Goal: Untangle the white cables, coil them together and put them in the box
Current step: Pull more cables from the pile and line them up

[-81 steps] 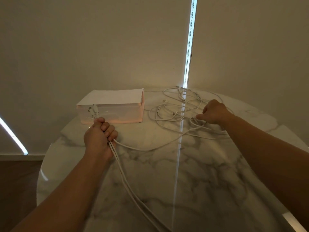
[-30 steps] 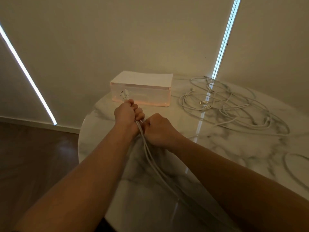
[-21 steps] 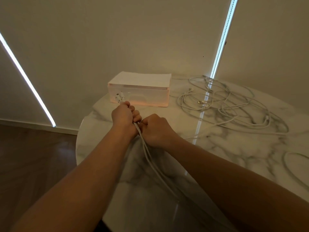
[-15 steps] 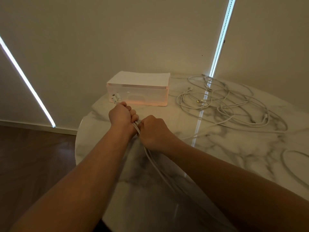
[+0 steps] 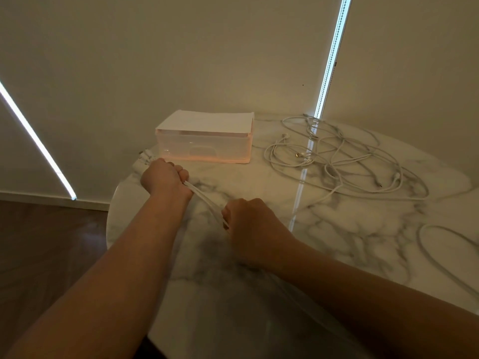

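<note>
Cables (image 5: 204, 200) stretch between both fists, fingers (image 5: 181, 174) holding them near the table (image 5: 337, 242) edge.

Two hands, the left hand (image 5: 163, 178) and the right hand (image 5: 249, 222). One translucent box (image 5: 204, 149) under one white lid (image 5: 207, 121). One marble desk (image 5: 261, 181). One tangle of white cables (image 5: 335, 161), their number impossible to tell, plus one separate loop (image 5: 440, 227). Two light strips, a slanted strip (image 5: 36, 141) and an upright strip (image 5: 329, 63)
</note>
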### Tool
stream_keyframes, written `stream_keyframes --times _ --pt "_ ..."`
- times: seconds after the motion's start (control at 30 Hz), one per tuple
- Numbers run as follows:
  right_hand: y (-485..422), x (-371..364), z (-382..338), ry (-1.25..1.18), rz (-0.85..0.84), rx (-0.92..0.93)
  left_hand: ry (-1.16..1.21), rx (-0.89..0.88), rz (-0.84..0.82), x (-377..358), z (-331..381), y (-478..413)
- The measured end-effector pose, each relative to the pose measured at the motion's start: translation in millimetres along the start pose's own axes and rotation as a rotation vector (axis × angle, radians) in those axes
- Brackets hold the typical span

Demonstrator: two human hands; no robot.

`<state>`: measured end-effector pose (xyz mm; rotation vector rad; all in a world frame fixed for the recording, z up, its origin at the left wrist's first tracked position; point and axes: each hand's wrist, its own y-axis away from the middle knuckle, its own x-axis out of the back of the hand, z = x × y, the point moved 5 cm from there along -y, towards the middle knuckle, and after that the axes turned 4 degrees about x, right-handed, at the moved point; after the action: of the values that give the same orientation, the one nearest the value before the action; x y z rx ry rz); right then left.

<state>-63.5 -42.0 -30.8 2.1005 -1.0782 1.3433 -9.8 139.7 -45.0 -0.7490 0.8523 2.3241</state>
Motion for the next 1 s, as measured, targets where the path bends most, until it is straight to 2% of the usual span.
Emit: stream_keyframes --times 0.2,0.33,0.4,0.57,0.73,1.0 --pt "26 5 10 0.098 0.012 0.014 -0.068 -0.049 -0.08 -5 5 17" --pt "39 11 8 0.088 0.027 0.012 -0.047 -0.026 -0.023 -3 1 8" --pt "41 13 5 0.062 0.027 -0.007 -0.012 -0.007 -0.003 -1 -1 4" --pt "40 8 2 -0.082 0.041 -0.066 -0.012 -0.046 -0.096 -6 1 15" --pt "38 3 9 -0.166 0.044 -0.118 0.04 0.017 -0.037 0 -2 0" --pt "16 7 22 -0.262 -0.031 -0.2 -0.011 -0.031 -0.039 1 -1 2"
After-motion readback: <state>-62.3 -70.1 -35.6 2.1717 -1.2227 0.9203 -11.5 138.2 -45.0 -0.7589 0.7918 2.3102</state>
